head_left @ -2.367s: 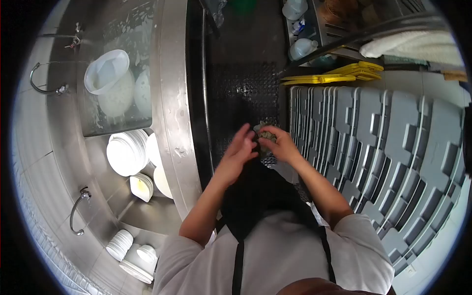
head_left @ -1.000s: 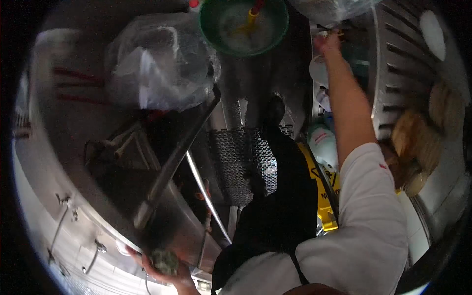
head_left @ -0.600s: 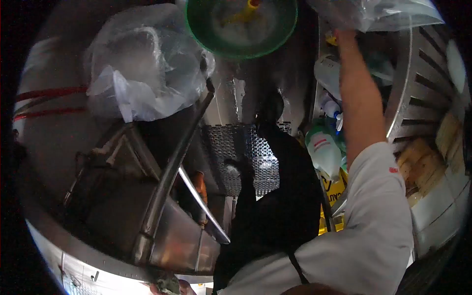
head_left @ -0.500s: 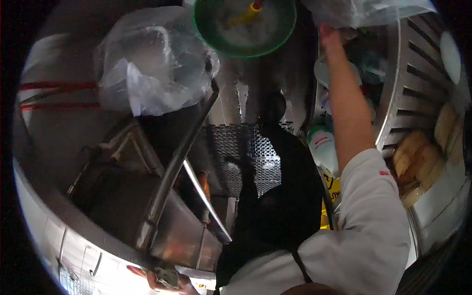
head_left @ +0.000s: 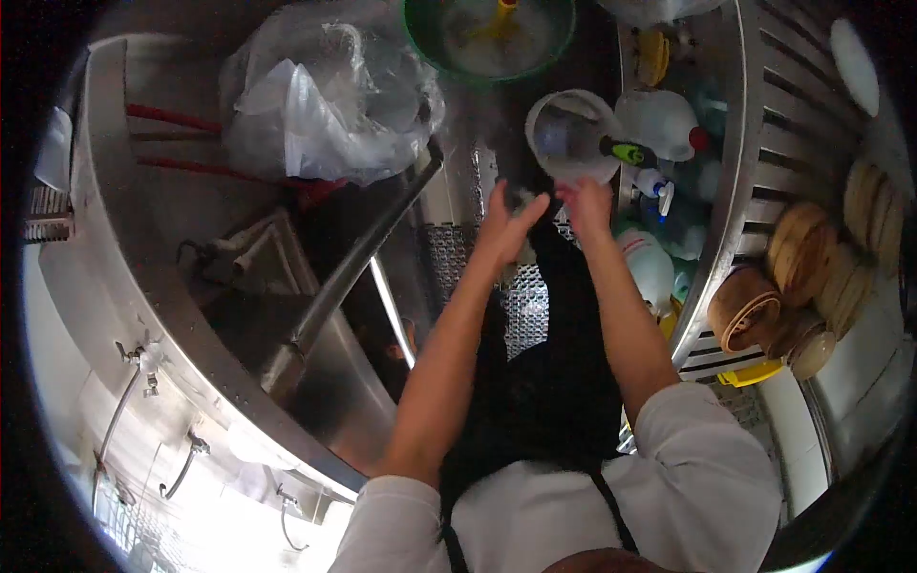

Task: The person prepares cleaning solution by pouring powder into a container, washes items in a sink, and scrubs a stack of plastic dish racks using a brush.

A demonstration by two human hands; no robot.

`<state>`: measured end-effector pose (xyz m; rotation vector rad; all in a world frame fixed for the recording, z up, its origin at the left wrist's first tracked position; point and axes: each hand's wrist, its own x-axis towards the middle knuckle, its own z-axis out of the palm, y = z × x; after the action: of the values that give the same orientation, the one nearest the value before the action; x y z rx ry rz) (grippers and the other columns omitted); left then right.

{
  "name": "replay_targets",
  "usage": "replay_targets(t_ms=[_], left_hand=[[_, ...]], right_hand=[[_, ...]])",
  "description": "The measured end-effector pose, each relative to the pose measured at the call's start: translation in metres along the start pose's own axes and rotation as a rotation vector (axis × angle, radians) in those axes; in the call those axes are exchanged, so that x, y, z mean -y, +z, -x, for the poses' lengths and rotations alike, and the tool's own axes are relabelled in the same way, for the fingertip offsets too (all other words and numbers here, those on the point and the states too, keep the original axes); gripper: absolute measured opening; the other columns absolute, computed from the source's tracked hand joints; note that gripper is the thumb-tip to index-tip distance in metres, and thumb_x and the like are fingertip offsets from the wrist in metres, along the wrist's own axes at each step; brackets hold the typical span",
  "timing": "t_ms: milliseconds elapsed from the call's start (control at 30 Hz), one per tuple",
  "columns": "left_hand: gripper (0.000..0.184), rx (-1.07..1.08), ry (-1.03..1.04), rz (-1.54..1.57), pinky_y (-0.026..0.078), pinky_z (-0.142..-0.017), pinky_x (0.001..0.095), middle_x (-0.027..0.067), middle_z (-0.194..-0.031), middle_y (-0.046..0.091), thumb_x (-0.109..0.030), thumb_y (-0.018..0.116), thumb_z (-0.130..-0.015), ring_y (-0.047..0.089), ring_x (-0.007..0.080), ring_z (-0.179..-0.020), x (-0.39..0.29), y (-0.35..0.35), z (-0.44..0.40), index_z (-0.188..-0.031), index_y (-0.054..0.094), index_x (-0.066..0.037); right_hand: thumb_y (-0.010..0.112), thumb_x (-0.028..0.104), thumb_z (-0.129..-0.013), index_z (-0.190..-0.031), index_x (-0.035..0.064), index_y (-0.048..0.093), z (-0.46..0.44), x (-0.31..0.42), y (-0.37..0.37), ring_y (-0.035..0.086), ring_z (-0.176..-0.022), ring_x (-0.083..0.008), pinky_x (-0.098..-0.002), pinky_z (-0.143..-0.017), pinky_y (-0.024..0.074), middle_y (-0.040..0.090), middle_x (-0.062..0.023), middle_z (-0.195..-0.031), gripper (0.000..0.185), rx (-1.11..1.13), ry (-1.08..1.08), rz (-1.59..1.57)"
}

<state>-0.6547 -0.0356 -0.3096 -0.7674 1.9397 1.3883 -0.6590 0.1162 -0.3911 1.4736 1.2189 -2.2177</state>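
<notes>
My right hand (head_left: pixel 586 204) is closed on the near rim of a white bucket (head_left: pixel 541 143), which is tilted with its mouth toward me. Just left of it, my left hand (head_left: pixel 503 227) holds a small crumpled grey-green thing (head_left: pixel 522 201), mostly hidden by the fingers. A black-and-green handle (head_left: pixel 626 151) lies across the bucket's right edge. Close by on the lower shelf are a white spray head (head_left: pixel 659 187) and a clear jug with a red cap (head_left: pixel 659 124).
A green basin (head_left: pixel 564 57) with suds and a yellow-handled tool stands ahead. To the left, a clear plastic bag (head_left: pixel 325 115) lies by a metal bar (head_left: pixel 368 248) and a steel counter. Bamboo steamers (head_left: pixel 802 248) sit on the slatted rack (head_left: pixel 793 124) at right.
My left hand has come from the lower left to the middle, beside my right hand. My right hand has drawn back from the far shelf to the bucket, which now shows farther left.
</notes>
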Motion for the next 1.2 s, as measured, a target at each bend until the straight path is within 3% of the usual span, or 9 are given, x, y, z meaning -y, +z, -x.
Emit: replay_targets(t_ms=[200, 267, 400, 433, 500, 600, 733, 933, 1200], left_hand=[[0.075, 0.209, -0.119, 0.130, 0.040, -0.098, 0.0385, 0.0231, -0.128, 0.051, -0.040, 0.065, -0.085, 0.052, 0.0297, -0.118, 0.032, 0.022, -0.046, -0.136, 0.035, 0.005], [0.064, 0.320, -0.179, -0.363, 0.042, -0.096, 0.0386, 0.0201, -0.124, 0.054, -0.035, 0.062, -0.087, 0.053, 0.0291, -0.114, 0.030, 0.013, -0.045, -0.134, 0.039, 0.003], [0.034, 0.019, -0.379, 0.633, 0.048, -0.074, 0.0376, 0.0093, -0.102, 0.063, -0.021, 0.055, -0.091, 0.060, 0.0239, -0.083, 0.077, -0.001, -0.049, -0.116, 0.057, 0.001], [0.035, 0.004, -0.253, 0.489, 0.049, -0.073, 0.0363, 0.0093, -0.100, 0.063, -0.021, 0.055, -0.090, 0.061, 0.0237, -0.082, 0.077, -0.002, -0.043, -0.118, 0.057, 0.001], [0.037, -0.037, -0.009, 0.191, 0.049, -0.071, 0.0336, 0.0093, -0.098, 0.063, -0.019, 0.054, -0.088, 0.061, 0.0232, -0.078, 0.079, -0.011, -0.027, -0.120, 0.056, -0.001], [0.044, -0.055, -0.583, 0.466, 0.047, -0.082, 0.0375, 0.0119, -0.110, 0.060, -0.022, 0.053, -0.088, 0.059, 0.0233, -0.094, 0.067, -0.022, -0.016, -0.128, 0.050, -0.003], [0.051, -0.142, -0.582, 0.502, 0.046, -0.084, 0.0377, 0.0106, -0.109, 0.059, -0.021, 0.054, -0.087, 0.057, 0.0226, -0.095, 0.089, -0.036, 0.026, -0.134, 0.047, -0.002], [0.053, -0.203, -0.643, 0.702, 0.048, -0.086, 0.0324, 0.0097, -0.114, 0.058, -0.012, 0.052, -0.085, 0.059, 0.0211, -0.095, 0.128, -0.051, 0.071, -0.137, 0.045, -0.006], [0.060, -0.249, -0.622, 0.814, 0.053, -0.076, 0.0325, 0.0095, -0.107, 0.059, -0.011, 0.053, -0.084, 0.061, 0.0209, -0.093, 0.108, -0.038, 0.101, -0.142, 0.039, -0.010]], right_hand=[[0.047, 0.009, -0.090, -0.115, -0.0054, 0.049, 0.059, 0.004, -0.017, 0.067, -0.077, -0.0260, -0.0339, -0.056, 0.0551, 0.064, -0.0170, -0.099, 0.029, 0.195, -0.004, 0.243], [0.049, 0.011, -0.092, -0.117, -0.0045, 0.049, 0.060, 0.004, -0.016, 0.067, -0.078, -0.0254, -0.0331, -0.054, 0.0546, 0.064, -0.0160, -0.098, 0.029, 0.227, -0.101, 0.271], [0.056, 0.030, -0.096, -0.134, -0.0012, 0.043, 0.020, 0.009, -0.055, 0.062, -0.101, -0.0222, -0.0316, -0.092, 0.0464, 0.061, -0.0165, -0.118, 0.051, 0.547, -0.081, 0.547], [0.054, 0.035, -0.096, -0.130, -0.0015, 0.049, 0.008, 0.033, -0.055, 0.062, -0.103, -0.0214, -0.0297, -0.094, 0.0440, 0.064, -0.0152, -0.115, 0.050, 0.641, -0.100, 0.594], [0.054, 0.039, -0.096, -0.117, -0.0014, 0.059, -0.027, 0.058, -0.042, 0.063, -0.092, -0.0193, -0.0287, -0.083, 0.0472, 0.068, -0.0115, -0.101, 0.046, 0.319, -0.081, 0.365], [0.053, 0.036, -0.095, -0.100, 0.0005, 0.062, -0.118, 0.092, 0.010, 0.055, -0.069, -0.0149, -0.0309, -0.063, 0.0444, 0.064, -0.0058, -0.085, 0.037, -0.013, -0.391, 0.232], [0.058, 0.036, -0.087, -0.113, 0.0042, 0.062, -0.335, 0.105, 0.000, 0.063, -0.092, -0.0299, -0.0402, -0.086, 0.0464, 0.067, -0.0140, -0.099, 0.042, -0.412, -0.783, 1.235], [0.059, 0.033, -0.084, -0.125, 0.0100, 0.056, -0.447, 0.140, -0.030, 0.056, -0.111, -0.0378, -0.0467, -0.101, 0.0386, 0.061, -0.0130, -0.117, 0.047, -0.288, -1.159, 2.216], [0.065, 0.041, -0.082, -0.134, 0.0037, 0.042, -0.277, 0.128, 0.059, 0.055, -0.116, -0.0317, -0.0442, -0.098, 0.0431, 0.054, -0.0188, -0.129, 0.068, -0.359, -0.611, 1.238]])
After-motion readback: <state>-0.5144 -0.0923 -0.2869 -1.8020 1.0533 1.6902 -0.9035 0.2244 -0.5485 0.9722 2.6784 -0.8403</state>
